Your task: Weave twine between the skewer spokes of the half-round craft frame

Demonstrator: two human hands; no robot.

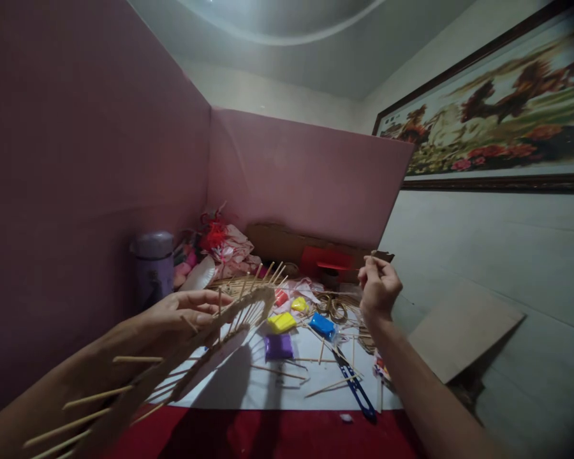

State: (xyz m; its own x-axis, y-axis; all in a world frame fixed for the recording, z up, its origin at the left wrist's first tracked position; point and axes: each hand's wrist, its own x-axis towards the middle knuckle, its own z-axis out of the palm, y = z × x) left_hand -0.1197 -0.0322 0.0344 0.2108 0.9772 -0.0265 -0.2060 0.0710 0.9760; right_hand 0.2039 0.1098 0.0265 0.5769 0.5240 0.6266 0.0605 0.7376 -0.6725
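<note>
My left hand [191,309] grips a curved cardboard frame [146,376] with several thin wooden sticks poking out along its edge. The frame is tilted and reaches from the lower left up to the middle. My right hand [380,284] is raised to the right, its thumb and fingers pinched together. A thin strand [316,291] runs from the frame's upper end toward this hand. A small tip shows above the pinched fingers, too small to make out.
On the white sheet [220,395] lie yellow [281,322], purple [278,347] and blue [322,325] packs, loose sticks and a dark blue cutter [356,386]. Behind stand a purple tumbler [154,268] and pink panels [296,172]. Scissors [332,309] lie near the packs.
</note>
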